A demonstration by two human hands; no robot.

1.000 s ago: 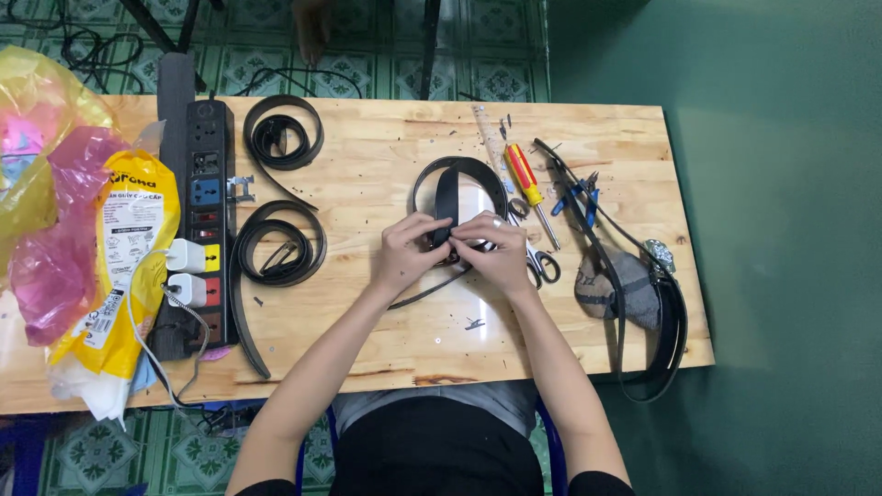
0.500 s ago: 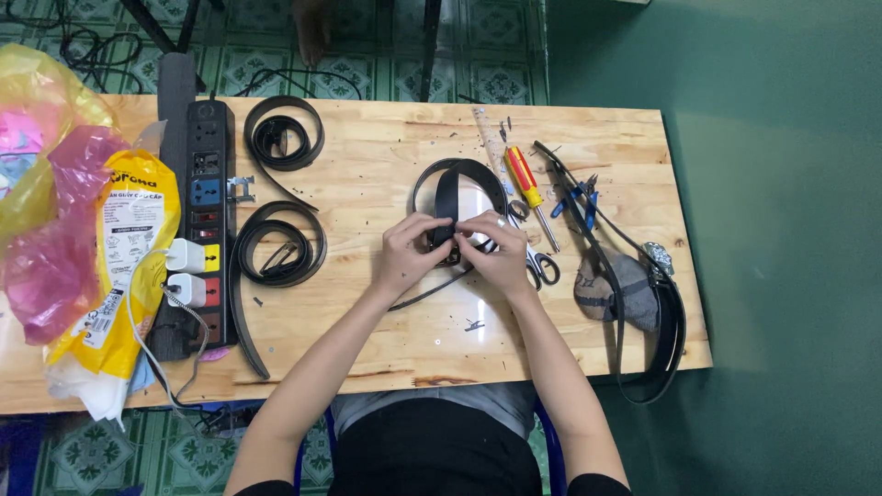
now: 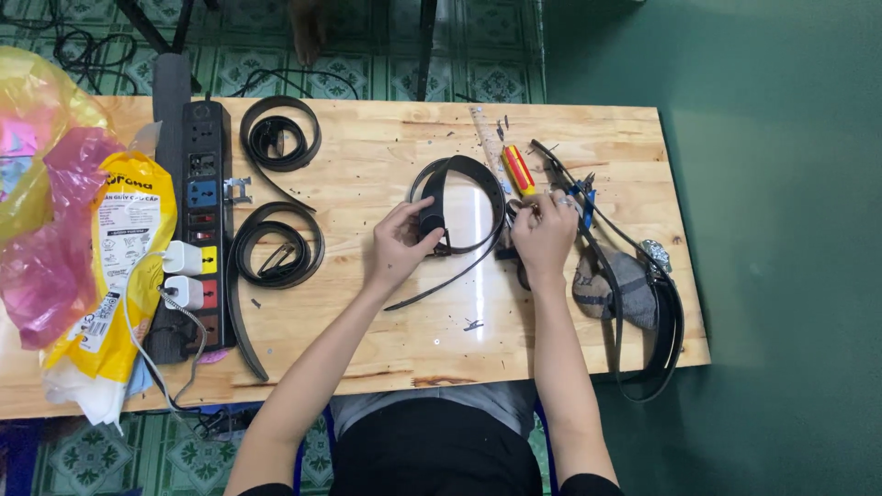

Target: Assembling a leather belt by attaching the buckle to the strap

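Yellow bag (image 3: 110, 266) and black power strip (image 3: 195, 220) far left, coiled belts (image 3: 276, 243) beside them. Left hand (image 3: 400, 246) pinches black belt loop (image 3: 459, 204) at its left side, mid-table. Right hand (image 3: 544, 234) curled over the red-yellow screwdriver (image 3: 517, 170); whether it grips, cannot tell.

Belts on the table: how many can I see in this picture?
4. One coiled belt at the top left, one coiled belt below it, one held by the left hand at the centre, one at the right edge. More may be hidden.
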